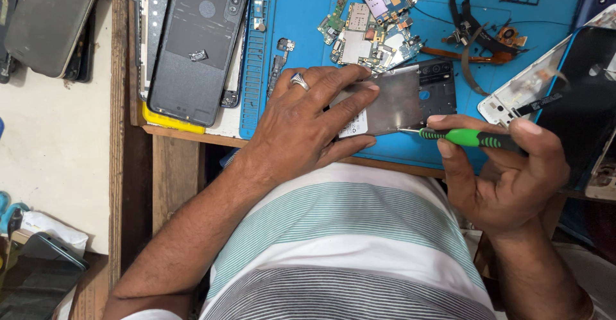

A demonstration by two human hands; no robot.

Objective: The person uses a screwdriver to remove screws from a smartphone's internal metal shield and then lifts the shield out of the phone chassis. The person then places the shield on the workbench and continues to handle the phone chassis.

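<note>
On the blue rubber work mat [308,12] covering the wooden surface [173,166], near its front edge: opened phone body with a bare grey metal inner frame and dark camera end [410,95], lying flat, pinned down by the left hand [301,127]. Left grip pressed onto the frame, fingers spread over its left half, thumb curled under along the near edge, silver ring [299,81] on one finger. Right hand [507,172] to the right of the frame, its grip clenched around a slim green-and-black handled screwdriver [468,138], held nearly level, thin metal tip touching the frame's lower right edge. Just behind the frame, a cluster of small green and silver circuit boards [372,25], loose on the mat. Further right, dark flex ribbons with orange parts [481,37]. At far right, a white-edged phone with black glass [564,95], tilted, partly past the mat's edge. At left, a dark grey phone back cover [199,44] resting face down on a white frame, a yellow strip showing beneath. At the bottom, white shirt with green and grey stripes [346,249], close against the surface edge.
</note>
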